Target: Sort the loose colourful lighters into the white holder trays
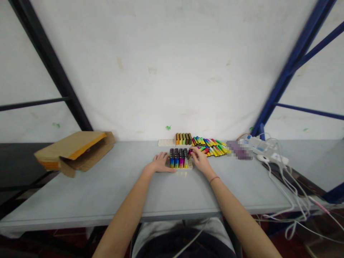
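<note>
Several upright disposable lighters (177,159) with rainbow-gradient bodies and dark tops stand in rows in a pale tray (185,168). My left hand (160,163) lies open on the grey table (107,193) against the tray's left side, holding nothing. My right hand (200,160) is at the tray's right end, its fingertips pinching a lighter (190,152) with a pink body. Most of that lighter is hidden by the fingers. Beyond the tray, a loose pile of multicoloured lighters (209,147) lies on the table, and a short block of upright lighters (183,139) stands behind it.
A white tray (166,142) sits at the far edge. To the right are a pixelated purple patch (239,149), a white power strip (255,145) and tangled white cables (285,186). An open cardboard mailer (75,152) lies at far left. Blue and black metal frame posts flank the table.
</note>
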The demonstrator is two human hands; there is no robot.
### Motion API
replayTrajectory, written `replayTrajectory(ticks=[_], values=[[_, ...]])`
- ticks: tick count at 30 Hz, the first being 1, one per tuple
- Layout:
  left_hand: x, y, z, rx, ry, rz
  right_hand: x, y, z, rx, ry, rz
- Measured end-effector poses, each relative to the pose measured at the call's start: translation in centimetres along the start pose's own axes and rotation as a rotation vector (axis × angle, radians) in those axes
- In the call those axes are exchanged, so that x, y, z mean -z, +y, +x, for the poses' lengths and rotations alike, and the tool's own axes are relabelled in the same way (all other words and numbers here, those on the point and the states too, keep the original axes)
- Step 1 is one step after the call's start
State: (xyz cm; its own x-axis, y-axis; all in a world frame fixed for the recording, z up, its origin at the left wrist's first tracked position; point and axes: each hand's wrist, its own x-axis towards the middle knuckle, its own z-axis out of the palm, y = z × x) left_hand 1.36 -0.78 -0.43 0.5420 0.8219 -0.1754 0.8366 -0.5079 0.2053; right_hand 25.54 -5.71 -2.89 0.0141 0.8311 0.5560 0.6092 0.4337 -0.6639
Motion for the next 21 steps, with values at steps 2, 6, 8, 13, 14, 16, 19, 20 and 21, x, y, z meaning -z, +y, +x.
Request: replayTrajectory(ticks=[2, 6, 8, 13, 14, 16, 19, 20, 21], values=[[0.0, -0.1, 0.0, -0.001, -0.004, -0.002, 0.2, 0.3, 0.0, 0.031, -0.038, -0.059], [0.0, -0.1, 0.0, -0.010, -0.001, -0.006, 0.9, 0.9, 0.1, 0.028, 0.083, -0.351], [0.1, -0.1, 0.0, -0.006, -0.003, -0.004, 1.2, 1.2, 0.0, -0.095, 0.214, -0.506], [0.3, 0.2, -0.2, -0.012, -0.004, -0.003, 2.0, 2.1, -0.6, -0.351, 0.277, -0.637], [0.3, 0.2, -0.2, -0.014, -0.003, -0.005, 2.1, 2.3, -0.7, -0.380, 0.257, -0.645], [0.3, 0.1, -0.2, -0.011, -0.003, -0.009, 2.5, 2.6, -0.7, -0.422, 0.222, -0.665], [0.2, 0.0, -0.1, -0.010, -0.005, -0.011, 3.0, 3.4, -0.6, -0.443, 0.192, -0.658], [0.1, 0.0, -0.1, -0.011, -0.006, -0.011, 3.1, 3.7, -0.5, -0.432, 0.197, -0.639], [0.1, 0.0, -0.1, -0.012, -0.006, -0.010, 3.2, 4.1, -0.4, -0.410, 0.214, -0.615]])
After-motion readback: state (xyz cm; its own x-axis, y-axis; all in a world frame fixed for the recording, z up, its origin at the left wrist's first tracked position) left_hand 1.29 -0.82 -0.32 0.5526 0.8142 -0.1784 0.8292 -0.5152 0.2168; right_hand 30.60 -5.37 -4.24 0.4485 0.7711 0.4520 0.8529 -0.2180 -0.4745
